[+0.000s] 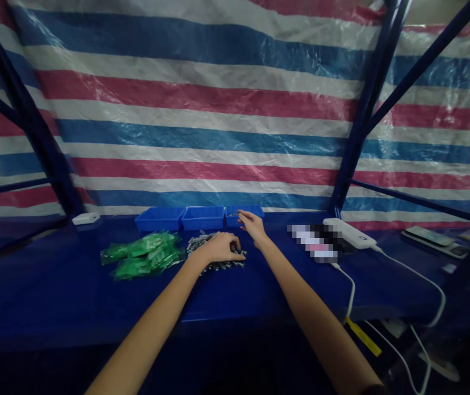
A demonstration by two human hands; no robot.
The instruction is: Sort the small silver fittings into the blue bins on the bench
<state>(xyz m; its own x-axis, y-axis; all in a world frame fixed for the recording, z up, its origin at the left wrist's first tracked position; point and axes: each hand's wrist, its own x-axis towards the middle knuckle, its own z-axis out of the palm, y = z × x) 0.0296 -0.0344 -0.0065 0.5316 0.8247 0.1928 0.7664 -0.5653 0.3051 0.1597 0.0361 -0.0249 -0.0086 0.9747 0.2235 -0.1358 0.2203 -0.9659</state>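
Note:
A pile of small shiny metal parts lies on the blue tabletop; their exact kind is too blurred to tell. My left hand rests on this pile, its fingers and thumb curled among the pieces. What it grips is hidden. Just beyond and to the right, my right hand is raised at the front of the right blue bin, thumb and fingertips drawn together. Anything between them is too small to make out. A few small bits show inside that bin.
Left of the pile lie green plastic packets. Two more blue bins, the left one and the middle one, stand in the row. To the right are a phone, a white power bank and white cables. Blue frame posts rise behind.

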